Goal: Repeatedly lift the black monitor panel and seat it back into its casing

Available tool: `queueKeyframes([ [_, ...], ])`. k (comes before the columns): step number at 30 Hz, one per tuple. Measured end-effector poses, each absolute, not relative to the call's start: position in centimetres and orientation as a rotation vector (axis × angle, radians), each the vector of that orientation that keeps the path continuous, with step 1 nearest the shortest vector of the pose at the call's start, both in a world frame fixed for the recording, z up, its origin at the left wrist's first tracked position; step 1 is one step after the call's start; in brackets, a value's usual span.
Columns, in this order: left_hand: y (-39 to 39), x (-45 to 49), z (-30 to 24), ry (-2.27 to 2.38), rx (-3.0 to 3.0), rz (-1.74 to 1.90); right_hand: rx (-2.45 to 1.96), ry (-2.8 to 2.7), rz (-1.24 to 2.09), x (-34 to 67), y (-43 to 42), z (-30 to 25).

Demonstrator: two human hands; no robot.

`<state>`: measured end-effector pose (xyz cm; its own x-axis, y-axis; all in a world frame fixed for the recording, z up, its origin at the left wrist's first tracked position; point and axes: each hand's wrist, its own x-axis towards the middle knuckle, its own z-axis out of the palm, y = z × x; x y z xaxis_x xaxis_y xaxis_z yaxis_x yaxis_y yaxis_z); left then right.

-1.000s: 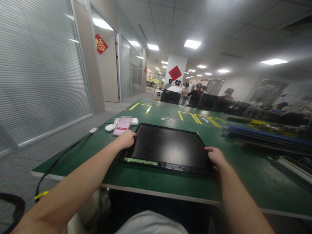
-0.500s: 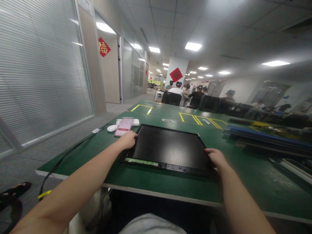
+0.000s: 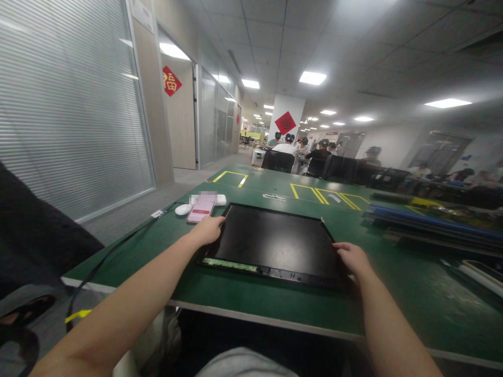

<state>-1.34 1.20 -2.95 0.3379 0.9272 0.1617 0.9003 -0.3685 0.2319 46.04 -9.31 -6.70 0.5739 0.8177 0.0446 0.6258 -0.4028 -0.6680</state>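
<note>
A flat black display panel (image 3: 275,241) lies on the green table (image 3: 243,293) in front of me, its near edge showing a thin green strip. My left hand (image 3: 207,230) rests closed on the panel's left edge. My right hand (image 3: 351,258) grips its right edge, fingers curled over the frame. Both arms reach forward from the bottom of the view.
A pink phone (image 3: 200,209), a white mouse (image 3: 183,209) and a black cable (image 3: 118,246) lie at the table's far left. Stacked blue and dark panels (image 3: 428,222) fill the right side. Someone in dark clothing (image 3: 35,246) stands at my left. People sit at desks (image 3: 306,152) beyond.
Both hands keep their hold on the panel's edges. A person in dark clothing has come into view at the left, and the view has shifted slightly.
</note>
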Motion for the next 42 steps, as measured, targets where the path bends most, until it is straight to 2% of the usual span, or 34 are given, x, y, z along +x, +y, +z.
queueKeyframes([
  [15, 1.8, -1.1, -3.3, 1.735, 2.160, 0.739, -2.196, -1.131, 0.337, 45.4, -9.2, -6.6],
  [24, 2.1, -0.8, -3.2, 1.385, 1.620, 1.148, -2.200, -1.133, 0.307, 45.4, -9.2, -6.5],
  [30, 1.8, -0.5, -2.3, 1.297, 1.266, 1.192, -2.179, -1.121, 0.318, 45.5, -9.3, -6.5],
  [42, 2.0, -0.3, -2.0, 1.213, 1.029, 1.125, -2.204, -1.106, 0.311, 45.3, -9.4, -6.3],
])
